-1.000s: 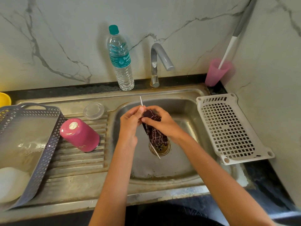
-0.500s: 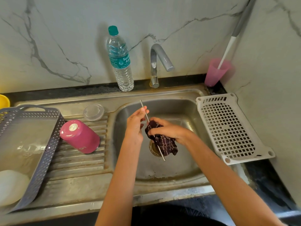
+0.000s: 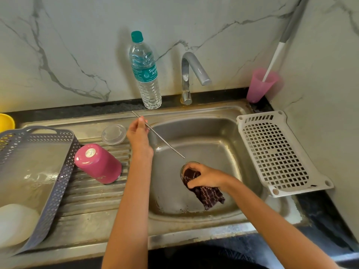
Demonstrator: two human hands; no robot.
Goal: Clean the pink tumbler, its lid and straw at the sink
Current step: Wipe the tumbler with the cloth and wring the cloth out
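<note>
Marble walls stand behind and to the right of a steel sink (image 3: 223,140) set in a dark worktop (image 3: 318,216). At the back are a tap (image 3: 194,72) and a water bottle (image 3: 146,74) with a green cap. A pink cup (image 3: 259,87) sits in the corner with a white and grey stick (image 3: 276,55) in it. A white basket (image 3: 279,154) lies upside down on the right rim of the sink.

The left hand (image 3: 138,135) pinches a thin metal straw (image 3: 163,139) near its top end, with finger and thumb closed on it. The straw slants down to the right over the sink bowl. Its low tip is near the right hand (image 3: 208,176) but does not touch it.

The right hand is low in the bowl, over the drain (image 3: 183,167). Its fingers are curled round a dark red cloth (image 3: 207,195), and part of the cloth hangs out below the hand.

The pink tumbler (image 3: 99,165) stands bottom up on the ribbed board left of the bowl, just beside a grey basket (image 3: 58,183). The clear round lid (image 3: 114,134) lies flat behind the tumbler, close to the left hand. Neither hand touches the tumbler or the lid.
</note>
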